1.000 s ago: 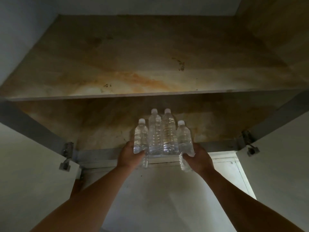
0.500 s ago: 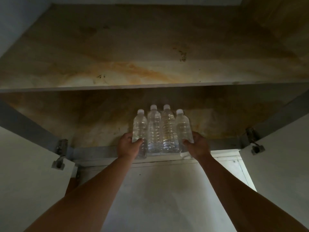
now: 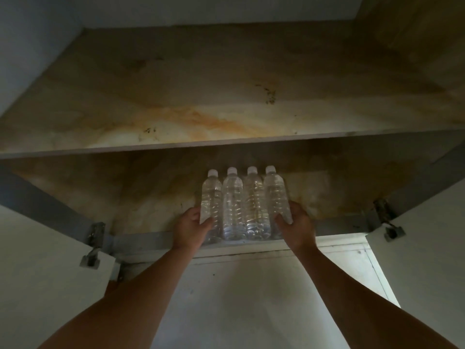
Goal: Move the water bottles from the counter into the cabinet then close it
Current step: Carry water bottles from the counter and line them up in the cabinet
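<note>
Four clear water bottles (image 3: 243, 205) with white caps, upright in a tight row, on the lower shelf (image 3: 156, 210) of the open cabinet (image 3: 226, 144) — near its front edge

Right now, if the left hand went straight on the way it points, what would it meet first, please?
The left hand grips the leftmost bottle. Pushed on beside it, its way looks free up to the cabinet's stained back panel, though depth is unclear.
</note>
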Tool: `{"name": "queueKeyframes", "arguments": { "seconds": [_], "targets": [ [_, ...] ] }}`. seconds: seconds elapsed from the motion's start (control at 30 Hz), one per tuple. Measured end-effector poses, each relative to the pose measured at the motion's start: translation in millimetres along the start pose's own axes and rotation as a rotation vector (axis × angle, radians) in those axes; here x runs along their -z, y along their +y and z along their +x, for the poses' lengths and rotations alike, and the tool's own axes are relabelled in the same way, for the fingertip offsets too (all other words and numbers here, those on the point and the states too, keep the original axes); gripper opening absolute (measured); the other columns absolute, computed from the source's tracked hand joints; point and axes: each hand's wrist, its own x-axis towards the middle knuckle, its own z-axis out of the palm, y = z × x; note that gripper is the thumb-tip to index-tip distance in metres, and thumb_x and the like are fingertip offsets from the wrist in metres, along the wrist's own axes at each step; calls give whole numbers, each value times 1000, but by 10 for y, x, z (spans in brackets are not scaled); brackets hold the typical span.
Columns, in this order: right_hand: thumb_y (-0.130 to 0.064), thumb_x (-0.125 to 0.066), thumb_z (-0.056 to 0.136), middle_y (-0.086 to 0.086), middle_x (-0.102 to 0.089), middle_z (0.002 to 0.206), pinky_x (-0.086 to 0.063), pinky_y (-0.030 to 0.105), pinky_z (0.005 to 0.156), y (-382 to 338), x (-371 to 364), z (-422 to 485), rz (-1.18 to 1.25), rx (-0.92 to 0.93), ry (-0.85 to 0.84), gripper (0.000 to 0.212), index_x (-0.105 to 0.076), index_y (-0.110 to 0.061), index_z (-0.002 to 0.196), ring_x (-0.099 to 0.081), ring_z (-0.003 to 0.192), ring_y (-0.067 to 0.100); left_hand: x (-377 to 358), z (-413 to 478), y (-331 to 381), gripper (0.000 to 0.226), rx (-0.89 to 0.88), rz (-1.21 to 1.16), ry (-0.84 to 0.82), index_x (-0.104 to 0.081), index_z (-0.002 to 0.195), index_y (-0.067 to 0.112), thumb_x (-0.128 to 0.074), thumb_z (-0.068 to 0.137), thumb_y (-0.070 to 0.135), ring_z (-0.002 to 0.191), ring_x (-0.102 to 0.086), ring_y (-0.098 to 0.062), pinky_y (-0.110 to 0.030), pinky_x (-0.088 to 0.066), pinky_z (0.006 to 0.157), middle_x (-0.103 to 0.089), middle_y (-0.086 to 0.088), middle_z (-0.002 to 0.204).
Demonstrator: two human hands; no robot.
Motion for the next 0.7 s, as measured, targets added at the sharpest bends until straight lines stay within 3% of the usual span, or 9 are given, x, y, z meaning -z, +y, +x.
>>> {"name": "queueKeyframes", "arguments": {
  "seconds": [0.17,0.33,0.4,0.5,0.7],
  "targets": [
    [-38,-71,89,-9,-70,103,-47,24,71,5,-24,-152,-4,21,93,37,-63,-28,123,-67,87,16,-65,-196,-55,23,-113,6,73,-67,97,26,-80,85,11,82,-73,-2,-35,-59,83,-76,10,89],
    [-43,-72,85,-11,-71,102,-55,31,75,27,-26,-122,12,6,84,40,-63,-31,121,-68,87,15,-40,-160,-45,18,-133,89,72,-69,96,28,-80,86,18,80,-73,-3,-37,-61,81,-76,10,88],
    [-48,-69,85,-10,-69,106,-56,31,75,34,2,-137,-14,20,63,42,-61,-31,123,-68,89,16,-50,-201,-63,17,-157,146,82,-70,103,26,-78,88,26,87,-72,-7,-41,-61,84,-76,9,94],
    [-46,-67,88,-4,-65,119,-55,31,77,1,32,-180,-98,30,88,40,-62,-29,124,-67,94,20,-101,-307,-79,40,-156,237,132,-66,125,17,-76,89,30,102,-69,-19,-42,-57,92,-74,-2,111],
    [-39,-69,91,0,-63,128,-51,29,84,-25,66,-219,-105,36,101,42,-63,-21,129,-66,106,24,-115,-393,-31,43,-126,236,123,-65,129,16,-77,89,27,113,-66,-22,-41,-54,98,-71,-6,121]
  ]
}}
